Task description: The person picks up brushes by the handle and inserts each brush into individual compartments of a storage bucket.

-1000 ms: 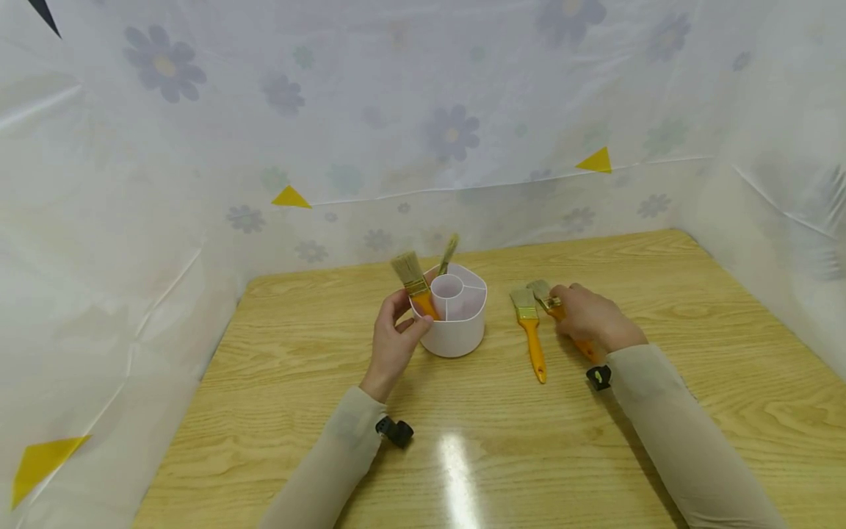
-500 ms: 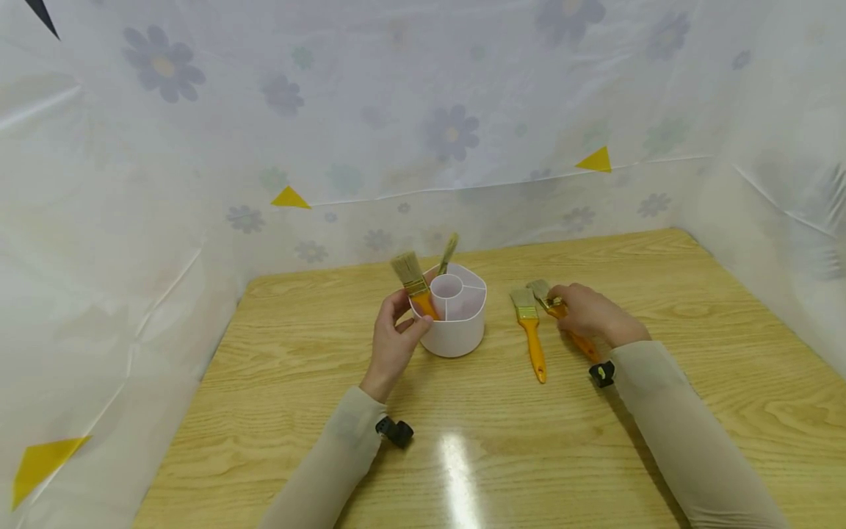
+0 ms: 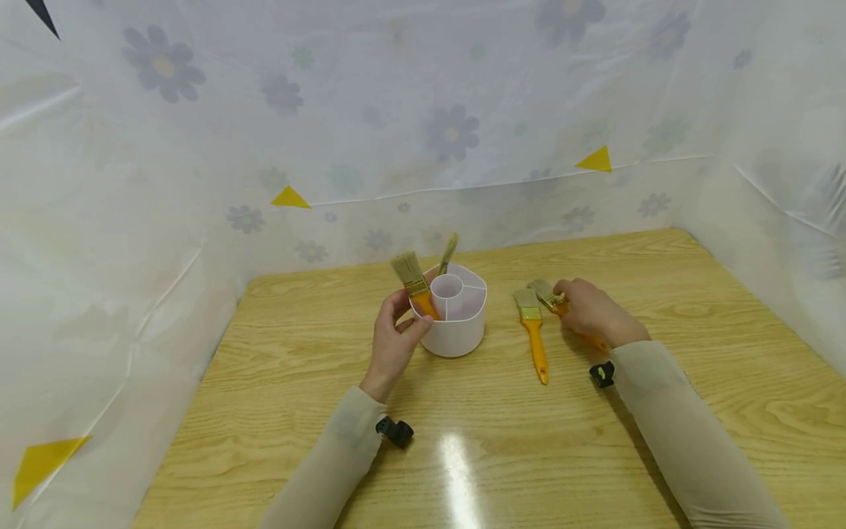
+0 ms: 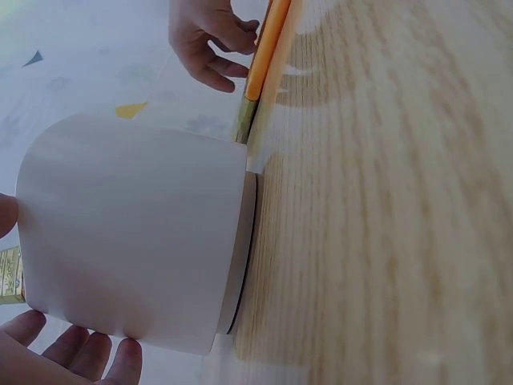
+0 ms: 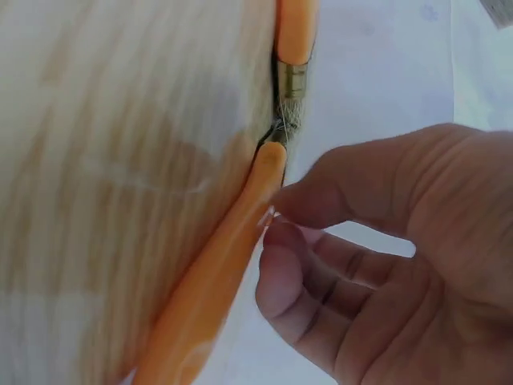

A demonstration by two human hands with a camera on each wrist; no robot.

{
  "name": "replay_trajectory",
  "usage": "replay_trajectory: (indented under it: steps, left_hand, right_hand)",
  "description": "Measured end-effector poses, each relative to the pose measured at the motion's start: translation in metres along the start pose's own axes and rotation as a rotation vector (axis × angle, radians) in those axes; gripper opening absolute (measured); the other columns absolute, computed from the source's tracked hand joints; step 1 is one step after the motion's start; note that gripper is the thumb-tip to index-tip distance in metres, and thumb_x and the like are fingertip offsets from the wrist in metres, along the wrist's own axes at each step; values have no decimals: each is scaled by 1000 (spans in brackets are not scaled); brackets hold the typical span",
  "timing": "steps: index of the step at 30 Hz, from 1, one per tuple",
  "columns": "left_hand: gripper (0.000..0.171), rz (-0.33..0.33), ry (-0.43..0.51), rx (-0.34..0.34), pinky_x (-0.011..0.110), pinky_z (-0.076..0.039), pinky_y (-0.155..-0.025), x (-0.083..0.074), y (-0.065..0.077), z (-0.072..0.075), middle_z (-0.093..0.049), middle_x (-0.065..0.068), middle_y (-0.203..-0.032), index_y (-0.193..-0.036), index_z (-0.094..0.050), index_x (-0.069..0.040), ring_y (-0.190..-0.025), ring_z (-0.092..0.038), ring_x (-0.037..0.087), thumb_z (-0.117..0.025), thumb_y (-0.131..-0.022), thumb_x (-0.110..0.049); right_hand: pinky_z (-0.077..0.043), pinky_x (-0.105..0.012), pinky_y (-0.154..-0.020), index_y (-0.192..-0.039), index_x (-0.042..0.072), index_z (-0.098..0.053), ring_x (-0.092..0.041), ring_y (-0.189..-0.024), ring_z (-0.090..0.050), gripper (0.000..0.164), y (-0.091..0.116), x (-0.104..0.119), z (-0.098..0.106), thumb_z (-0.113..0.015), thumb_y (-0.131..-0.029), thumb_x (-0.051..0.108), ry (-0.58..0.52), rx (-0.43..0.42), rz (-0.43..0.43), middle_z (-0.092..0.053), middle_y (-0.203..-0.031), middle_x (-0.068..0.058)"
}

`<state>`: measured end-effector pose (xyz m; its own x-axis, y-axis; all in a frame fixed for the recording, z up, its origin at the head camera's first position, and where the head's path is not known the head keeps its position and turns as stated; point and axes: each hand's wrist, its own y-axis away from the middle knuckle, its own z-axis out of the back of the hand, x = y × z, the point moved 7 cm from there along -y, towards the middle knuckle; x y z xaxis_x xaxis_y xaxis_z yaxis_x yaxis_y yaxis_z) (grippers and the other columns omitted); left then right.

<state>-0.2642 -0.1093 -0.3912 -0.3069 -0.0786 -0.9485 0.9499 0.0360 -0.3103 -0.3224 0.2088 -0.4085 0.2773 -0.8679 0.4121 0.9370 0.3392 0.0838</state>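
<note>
My left hand [image 3: 393,339] grips the left side of a white round holder with compartments [image 3: 456,334], thumb at the rim and fingers against the wall in the left wrist view. A paintbrush with an orange handle [image 3: 423,300] stands bristles up inside, near that thumb. Behind it a second paintbrush [image 3: 448,253] leans in a rear compartment. My right hand [image 3: 598,312] bends over another orange paintbrush [image 5: 216,265], thumb and forefinger pinching its handle close above the table. Its bristles touch those of a paintbrush lying to the left [image 3: 534,338].
The wooden table [image 3: 317,470] runs back to a flowered plastic sheet [image 3: 396,110]. Similar sheeting [image 3: 99,242] rises along both sides, with yellow triangles [image 3: 291,197] on it. A wrist camera [image 3: 396,432] sits on the left sleeve.
The paintbrush at my right hand has turned and shifted slightly, and the one beside it has been nudged a little to the right. My left hand and the holder stay put.
</note>
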Motion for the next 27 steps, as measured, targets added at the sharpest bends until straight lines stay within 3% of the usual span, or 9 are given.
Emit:
replay_trajectory:
  steps: [3, 12, 20, 27]
  left_hand:
    - [51, 0, 1, 1, 49, -40, -99, 0, 0, 0, -52, 10, -128, -131, -49, -5, -120, -48, 25, -69, -84, -3]
    - [52, -4, 13, 9, 51, -39, -100, -1, 0, 0, -51, 11, -131, -132, -48, -4, -121, -47, 27, -69, -84, -3]
    - [54, -7, 10, 20, 52, -38, -101, 0, 0, -1, -50, 13, -132, -133, -47, -3, -123, -46, 28, -69, -84, -4]
    - [54, 6, 21, 31, 56, -36, -101, -13, 2, -2, -49, 18, -133, -134, -45, 2, -124, -45, 34, -68, -84, 1]
  right_hand:
    - [-46, -54, -84, -130, -7, -48, -41, -105, -53, 44, 0, -1, 1, -54, -86, -3, 1, -7, -18, -50, -122, -30]
    - [-46, -55, -82, -128, -5, -51, -38, -102, -55, 51, 0, -5, -1, -68, -89, 24, 30, 1, -51, -55, -118, -26]
    - [-47, -54, -81, -135, -7, -43, -39, -103, -57, 60, -1, -12, -2, -65, -91, 29, -48, 29, -76, -56, -121, -27]
    - [-46, -55, -83, -135, -8, -42, -41, -106, -55, 61, -7, -16, -3, -66, -91, 26, -78, 53, -79, -54, -123, -28]
